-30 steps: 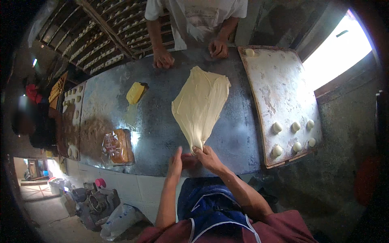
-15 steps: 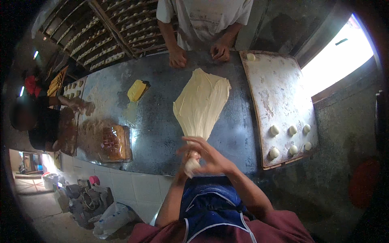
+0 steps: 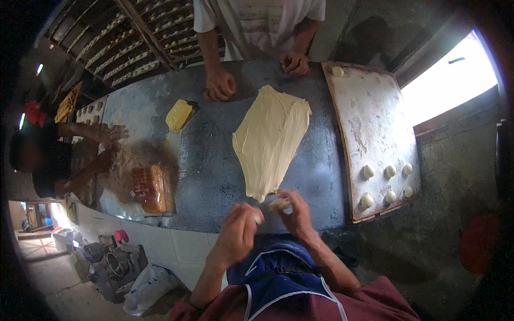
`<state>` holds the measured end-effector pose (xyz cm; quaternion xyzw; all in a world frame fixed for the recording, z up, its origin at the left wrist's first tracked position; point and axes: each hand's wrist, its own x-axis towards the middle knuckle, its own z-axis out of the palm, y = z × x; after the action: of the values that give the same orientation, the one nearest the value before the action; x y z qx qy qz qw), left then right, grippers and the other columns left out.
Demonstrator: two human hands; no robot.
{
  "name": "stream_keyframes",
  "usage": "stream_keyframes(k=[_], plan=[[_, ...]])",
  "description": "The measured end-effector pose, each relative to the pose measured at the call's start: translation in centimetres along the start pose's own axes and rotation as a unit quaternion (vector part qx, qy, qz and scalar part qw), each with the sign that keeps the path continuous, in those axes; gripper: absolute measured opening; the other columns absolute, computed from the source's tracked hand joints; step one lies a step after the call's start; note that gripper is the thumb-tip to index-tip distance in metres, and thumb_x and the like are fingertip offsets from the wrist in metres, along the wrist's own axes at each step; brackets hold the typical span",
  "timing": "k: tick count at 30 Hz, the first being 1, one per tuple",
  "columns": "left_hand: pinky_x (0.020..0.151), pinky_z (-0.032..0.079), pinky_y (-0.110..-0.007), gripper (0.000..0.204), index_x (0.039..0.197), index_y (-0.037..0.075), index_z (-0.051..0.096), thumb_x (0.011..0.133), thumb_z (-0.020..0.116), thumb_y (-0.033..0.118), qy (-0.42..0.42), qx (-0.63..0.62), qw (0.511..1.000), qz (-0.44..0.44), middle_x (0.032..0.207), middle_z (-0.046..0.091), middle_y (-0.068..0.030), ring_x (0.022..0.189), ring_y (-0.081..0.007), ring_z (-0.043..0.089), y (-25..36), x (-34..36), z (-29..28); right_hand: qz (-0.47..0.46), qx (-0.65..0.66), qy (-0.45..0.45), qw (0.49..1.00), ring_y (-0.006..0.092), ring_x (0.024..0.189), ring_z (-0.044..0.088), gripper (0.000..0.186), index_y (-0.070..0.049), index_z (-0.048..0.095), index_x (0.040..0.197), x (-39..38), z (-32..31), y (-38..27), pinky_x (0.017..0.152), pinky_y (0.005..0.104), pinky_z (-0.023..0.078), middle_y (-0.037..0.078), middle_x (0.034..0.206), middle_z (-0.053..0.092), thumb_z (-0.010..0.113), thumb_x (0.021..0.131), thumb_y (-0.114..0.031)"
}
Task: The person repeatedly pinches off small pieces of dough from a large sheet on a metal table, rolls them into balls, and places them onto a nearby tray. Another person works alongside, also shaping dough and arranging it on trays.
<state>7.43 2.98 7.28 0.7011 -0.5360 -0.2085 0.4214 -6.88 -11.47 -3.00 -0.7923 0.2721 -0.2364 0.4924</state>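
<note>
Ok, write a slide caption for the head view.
The right hand holds a small pale lump beside the left hand, near a spread dough sheet on a dark tabletop.

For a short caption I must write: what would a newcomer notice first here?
First, probably the large pale dough sheet in the middle of the dark table, narrowing toward the person's left hand and right hand. Then the glaring opening at upper right, and the pale tray of dough balls at the table's right end.

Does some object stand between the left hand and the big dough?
Nothing visible does. The left hand is just short of the dough; the right hand is to the right of that gap, not inside it.
</note>
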Motion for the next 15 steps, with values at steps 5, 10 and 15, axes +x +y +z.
stream_keyframes(k=[5, 10, 15], plan=[[0.092, 0.052, -0.048, 0.053, 0.149, 0.014, 0.051, 0.097, 0.05, 0.004, -0.141, 0.081, 0.965, -0.204, 0.107, 0.067, -0.0226, 0.098, -0.0423, 0.065, -2.8, 4.4, 4.1, -0.067, -0.175, 0.004, 0.982, 0.0422, 0.093, 0.065, 0.043, 0.001, 0.059, 0.121, 2.7, 0.1, 2.2, 0.084, 0.048, 0.054, 0.02, 0.106, 0.066, 0.073, 0.082, -0.01], [0.089, 0.052, -0.049, 0.059, 0.153, 0.02, 0.046, 0.097, 0.055, 0.005, -0.127, 0.197, 0.96, -0.151, 0.109, 0.066, -0.0205, 0.096, -0.041, 0.064, -7.8, 3.4, 5.0, 0.156, -0.067, -0.479, 0.862, 0.0386, 0.094, 0.066, 0.021, 0.0, 0.067, 0.102, 1.1, -4.6, -5.7, 0.084, 0.0442, 0.054, 0.022, 0.11, 0.068, 0.073, 0.084, -0.01], [0.094, 0.049, -0.047, 0.058, 0.15, 0.012, 0.048, 0.096, 0.068, 0.017, 0.108, -0.069, 0.974, -0.186, 0.114, 0.065, -0.0148, 0.102, -0.0337, 0.062, -8.0, -3.4, 5.2, 0.126, 0.017, -0.099, 0.987, 0.0345, 0.102, 0.064, 0.04, -0.003, 0.065, 0.112, -6.7, -8.3, -1.3, 0.088, 0.0457, 0.051, 0.016, 0.112, 0.066, 0.08, 0.08, -0.021]])
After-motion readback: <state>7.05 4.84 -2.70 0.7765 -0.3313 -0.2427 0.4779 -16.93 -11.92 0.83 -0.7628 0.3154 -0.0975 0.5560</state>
